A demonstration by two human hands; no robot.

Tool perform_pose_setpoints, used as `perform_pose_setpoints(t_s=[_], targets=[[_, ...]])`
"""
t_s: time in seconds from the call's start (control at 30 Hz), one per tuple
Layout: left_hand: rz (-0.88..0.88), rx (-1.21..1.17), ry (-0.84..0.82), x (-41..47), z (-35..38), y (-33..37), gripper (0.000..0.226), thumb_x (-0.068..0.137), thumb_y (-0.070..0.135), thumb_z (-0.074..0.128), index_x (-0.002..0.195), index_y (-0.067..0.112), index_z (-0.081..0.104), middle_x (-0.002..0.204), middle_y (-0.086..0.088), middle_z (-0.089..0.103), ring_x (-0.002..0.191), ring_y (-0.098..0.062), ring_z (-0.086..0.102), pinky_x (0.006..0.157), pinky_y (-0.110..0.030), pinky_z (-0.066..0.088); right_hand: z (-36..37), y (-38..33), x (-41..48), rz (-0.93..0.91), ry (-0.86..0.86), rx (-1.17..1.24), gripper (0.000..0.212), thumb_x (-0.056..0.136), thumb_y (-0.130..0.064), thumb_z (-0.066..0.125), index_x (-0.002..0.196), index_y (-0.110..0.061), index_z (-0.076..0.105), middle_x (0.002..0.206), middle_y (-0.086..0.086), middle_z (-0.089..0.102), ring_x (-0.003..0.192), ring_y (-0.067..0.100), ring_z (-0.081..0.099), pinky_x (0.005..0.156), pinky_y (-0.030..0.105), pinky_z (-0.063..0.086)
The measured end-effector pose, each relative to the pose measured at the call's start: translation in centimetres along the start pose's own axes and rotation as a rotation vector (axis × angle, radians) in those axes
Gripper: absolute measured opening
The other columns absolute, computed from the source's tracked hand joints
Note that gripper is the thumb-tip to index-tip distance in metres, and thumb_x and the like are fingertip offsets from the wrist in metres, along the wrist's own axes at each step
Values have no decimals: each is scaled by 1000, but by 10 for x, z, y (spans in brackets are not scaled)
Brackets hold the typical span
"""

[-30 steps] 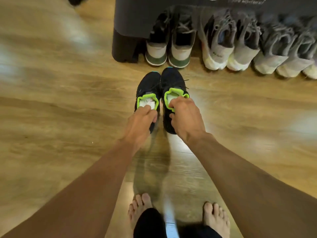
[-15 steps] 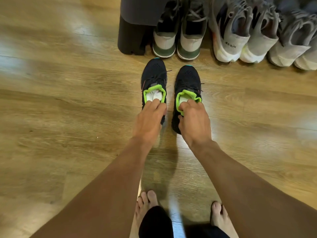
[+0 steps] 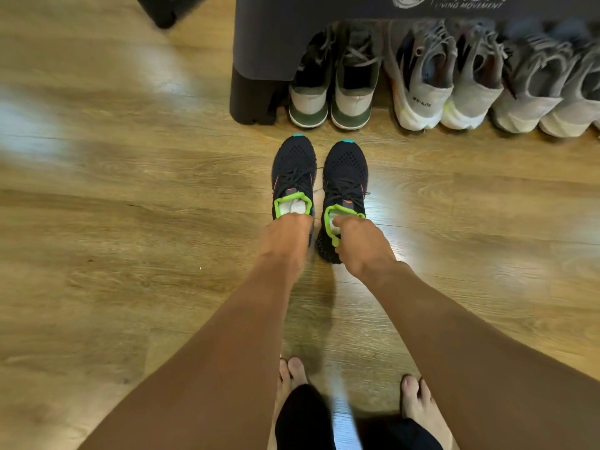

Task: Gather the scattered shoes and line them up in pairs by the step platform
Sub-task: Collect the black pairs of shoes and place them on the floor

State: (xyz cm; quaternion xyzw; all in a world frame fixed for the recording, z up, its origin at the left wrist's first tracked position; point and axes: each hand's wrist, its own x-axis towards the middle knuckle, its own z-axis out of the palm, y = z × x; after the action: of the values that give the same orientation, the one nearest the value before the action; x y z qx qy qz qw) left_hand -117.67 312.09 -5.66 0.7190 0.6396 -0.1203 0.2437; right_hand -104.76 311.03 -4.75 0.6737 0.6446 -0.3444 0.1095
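Note:
Two black knit shoes with bright green collars sit side by side on the wooden floor, toes pointing at the step platform [image 3: 259, 43]. My left hand [image 3: 285, 238] grips the heel of the left black shoe [image 3: 293, 167]. My right hand [image 3: 360, 245] pinches the green collar of the right black shoe [image 3: 345, 170]. Under the dark platform's edge stand a green-and-white pair [image 3: 331, 99] and several grey shoes [image 3: 454, 89], heels toward me.
The platform's black foot [image 3: 250, 99] stands left of the green-and-white pair. A dark object [image 3: 168, 8] lies at the top left. My bare feet [image 3: 292, 378] are on the wooden floor [image 3: 113, 222] below the arms.
The two black shoes went from pressed together to slightly apart and straightened; both hands kept their grip on the heels. The camera view shifted down, then back up.

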Motion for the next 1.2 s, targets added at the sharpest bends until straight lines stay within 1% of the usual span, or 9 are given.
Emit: perform_pose_setpoints(t_s=[0.2,0.33,0.4,0.5,0.6,0.7,0.87,1.0,1.2], targets=[[-106,-21,-103,-14,-29,19,32,91,12,55,123,19,57,112,-10,61,103,-29,59,70,-32,42,-43,-13,-18,-28,16,26,45,81,8,55,123,-7,52,120,15,54,109,33,53,83,39,50],[-61,-103,-20,-25,-67,39,31,89,7,53,118,15,60,113,-12,62,104,-31,59,72,-36,45,-81,-21,-38,-36,56,58,38,84,5,53,120,-5,51,119,16,53,108,34,53,79,39,47],[-46,-135,19,-29,-95,50,29,89,7,54,117,13,60,115,-11,61,105,-30,57,80,-40,50,-104,-24,-53,-40,85,73,37,87,1,53,123,-8,49,121,14,52,109,33,53,80,40,47],[-48,-187,55,-41,-148,65,29,91,12,53,120,15,58,120,-11,58,111,-31,54,91,-44,48,-153,-30,-81,-36,138,109,41,88,-4,53,129,-10,48,126,12,52,113,33,51,85,40,47],[-28,-197,121,-65,-213,84,31,92,15,51,121,18,58,121,-11,59,112,-32,54,91,-43,48,-215,-37,-119,-43,210,142,44,85,1,50,127,-13,50,126,13,55,113,33,53,84,38,46],[41,-139,211,-105,-286,117,30,90,13,50,118,19,59,120,-11,58,111,-33,54,86,-44,49,-283,-45,-168,-97,315,109,41,85,0,51,125,-12,51,124,13,54,113,35,53,79,37,43],[127,-104,282,-181,-413,183,29,90,15,53,119,17,59,123,-10,58,116,-30,53,97,-44,45,-406,-48,-270,-150,430,98,42,88,-5,50,129,-12,49,126,13,50,115,35,51,85,41,44],[226,-36,407,-259,-519,242,30,89,20,56,119,21,61,123,-8,59,114,-31,54,90,-40,44,-502,-43,-377,-196,573,106,40,86,-6,55,124,-14,52,124,12,52,110,34,53,82,44,49],[581,-49,556,-371,-643,344,30,90,27,59,119,20,61,122,-7,61,112,-27,56,92,-39,44,-612,-7,-553,-124,893,165,49,85,-9,51,133,-19,49,132,8,50,119,32,49,93,42,44]])
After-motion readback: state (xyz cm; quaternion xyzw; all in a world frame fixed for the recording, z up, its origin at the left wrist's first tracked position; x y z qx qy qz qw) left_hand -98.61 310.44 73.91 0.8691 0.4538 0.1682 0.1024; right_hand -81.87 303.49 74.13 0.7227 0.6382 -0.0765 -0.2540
